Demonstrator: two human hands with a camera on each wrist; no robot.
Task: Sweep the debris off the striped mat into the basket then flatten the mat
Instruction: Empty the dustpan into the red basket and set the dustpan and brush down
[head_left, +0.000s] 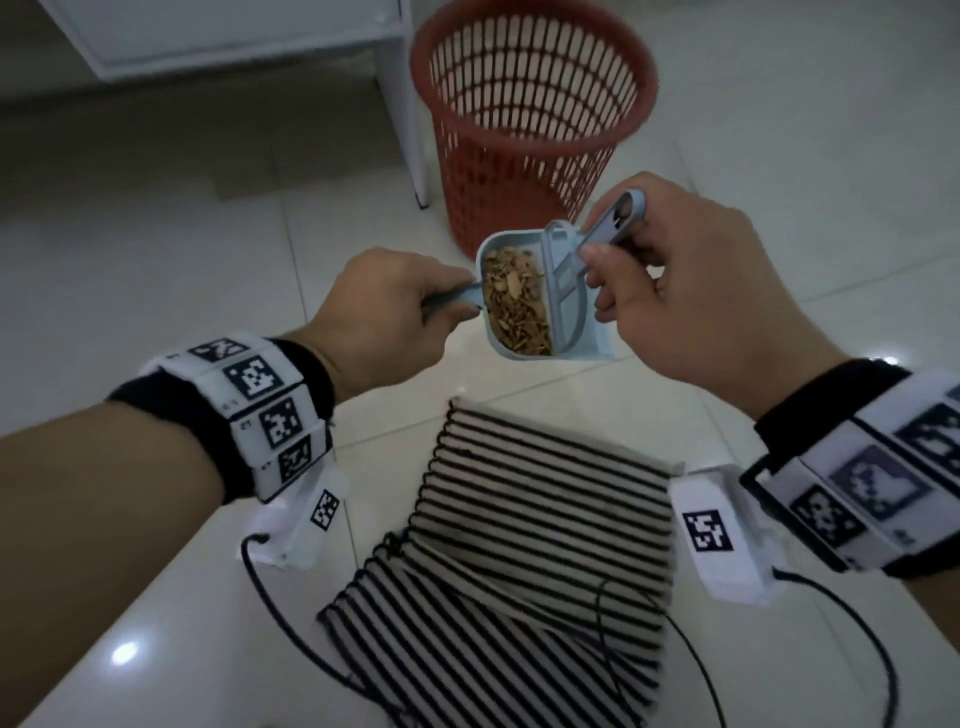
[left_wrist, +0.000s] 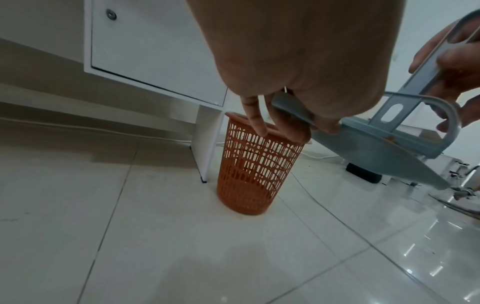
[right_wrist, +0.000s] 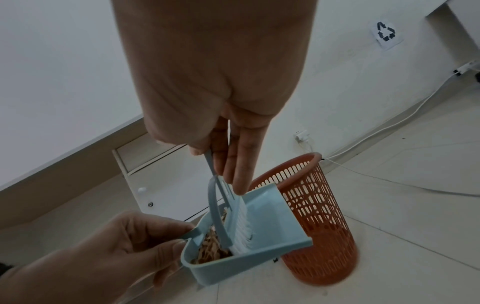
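Note:
My left hand (head_left: 395, 306) grips the handle of a small blue dustpan (head_left: 582, 345) held in the air above the floor. Brown debris (head_left: 514, 306) fills the pan's back. My right hand (head_left: 670, 291) grips the handle of a blue hand brush (head_left: 618, 218), whose white bristles (right_wrist: 244, 228) rest inside the dustpan (right_wrist: 272, 232) against the debris (right_wrist: 210, 248). The orange slotted basket (head_left: 530, 119) stands on the floor just beyond the pan. The black-and-white striped mat (head_left: 519, 561) lies below my hands, creased and folded over on its left side.
A white cabinet (head_left: 234, 36) on a thin leg (head_left: 405, 114) stands left of the basket (left_wrist: 257, 168). Pale glossy floor tiles (head_left: 156, 234) surround the mat. White cables (right_wrist: 389, 127) run along the wall behind the basket (right_wrist: 319, 222). Black wrist-camera leads (head_left: 291, 623) trail over the floor and mat.

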